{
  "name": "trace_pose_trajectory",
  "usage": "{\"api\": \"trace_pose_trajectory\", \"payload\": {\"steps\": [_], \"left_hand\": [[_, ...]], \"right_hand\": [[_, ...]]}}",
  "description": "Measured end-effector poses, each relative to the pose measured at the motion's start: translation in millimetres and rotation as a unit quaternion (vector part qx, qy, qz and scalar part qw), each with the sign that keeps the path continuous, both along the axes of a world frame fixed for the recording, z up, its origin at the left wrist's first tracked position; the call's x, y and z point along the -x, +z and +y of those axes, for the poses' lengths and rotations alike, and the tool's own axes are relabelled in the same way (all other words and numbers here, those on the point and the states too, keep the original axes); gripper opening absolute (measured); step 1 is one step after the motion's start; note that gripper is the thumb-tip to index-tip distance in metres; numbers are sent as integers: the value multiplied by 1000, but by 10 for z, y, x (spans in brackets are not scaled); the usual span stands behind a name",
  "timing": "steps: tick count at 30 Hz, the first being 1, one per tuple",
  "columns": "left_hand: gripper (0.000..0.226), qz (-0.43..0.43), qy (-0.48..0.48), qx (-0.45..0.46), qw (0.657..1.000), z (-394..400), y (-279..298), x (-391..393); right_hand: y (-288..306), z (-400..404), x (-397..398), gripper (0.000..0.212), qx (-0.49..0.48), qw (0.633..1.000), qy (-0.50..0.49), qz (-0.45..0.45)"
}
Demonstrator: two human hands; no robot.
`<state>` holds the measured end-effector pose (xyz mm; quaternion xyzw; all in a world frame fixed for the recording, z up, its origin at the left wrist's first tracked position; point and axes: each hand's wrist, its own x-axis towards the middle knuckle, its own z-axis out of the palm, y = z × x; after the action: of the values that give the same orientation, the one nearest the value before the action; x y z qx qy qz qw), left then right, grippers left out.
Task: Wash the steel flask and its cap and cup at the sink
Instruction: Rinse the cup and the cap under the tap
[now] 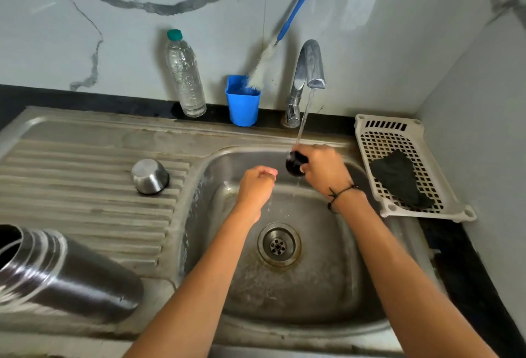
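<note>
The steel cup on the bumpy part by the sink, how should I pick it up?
The steel cup stands upside down on the ribbed drainboard, closed bottom up, so there is no rim to hook. Probably best to come from above and wrap your fingers round its rounded sides, just under the flat top.

- You are standing at a home kitchen sink (336, 286): a stainless basin with a ribbed draining board (85, 186) set in a dark counter.
- A chrome tap (306, 72) runs water into the basin, against a marble-patterned wall (113, 30).
- Along the back edge stand a plastic water bottle (185, 75) and a blue cup (242, 101) holding a bottle brush (284, 27).
- A white plastic tray (398, 141) with a dark scrubbing cloth (400, 178) lies to your right.
</note>
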<state>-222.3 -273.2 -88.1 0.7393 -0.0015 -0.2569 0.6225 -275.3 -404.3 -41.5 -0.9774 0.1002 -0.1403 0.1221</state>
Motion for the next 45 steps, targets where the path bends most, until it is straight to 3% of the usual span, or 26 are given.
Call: {"api": "trace_pose_trajectory", "payload": {"steps": [5,8,11,15,18,21,25,28,31,34,38,41,45], "left_hand": [[29,-12,7,3,1000,57,4,39],[27,-7,12,6,1000,70,1,66],[23,-9,0,20,1000,82,24,74],[24,-6,13,24,1000,86,13,72],[21,-4,12,26,1000,95,5,65],[22,1,14,34,999,89,-23,71],[21,3,13,34,999,100,-9,70],[23,5,17,34,999,115,-8,74],[23,2,20,42,999,133,8,59],[24,1,25,46,999,138,15,75],[22,1,17,41,999,134,23,82],[22,3,17,37,999,116,7,103],[21,2,10,36,999,101,7,109]], "right_hand": [[-88,27,98,50,-32,993,-31,-109],[-89,51,75,47,-35,999,-31,-22],[-103,47,114,48,-56,993,-26,-104],[-144,49,95,47,-57,996,-30,-63],[-170,70,147,47,-59,988,-47,-132],[-209,76,109,45,-75,993,-69,-63],[-238,122,144,47,-60,990,-54,-119],[-230,156,114,45,-61,994,-60,-70],[-258,197,121,44,-59,988,-62,-131],[-280,160,87,41,-74,993,-73,-64],[-290,133,118,40,-81,984,-103,-118],[-288,94,107,37,-106,987,-113,-51],[-261,112,114,33,-106,975,-130,-145]]}}
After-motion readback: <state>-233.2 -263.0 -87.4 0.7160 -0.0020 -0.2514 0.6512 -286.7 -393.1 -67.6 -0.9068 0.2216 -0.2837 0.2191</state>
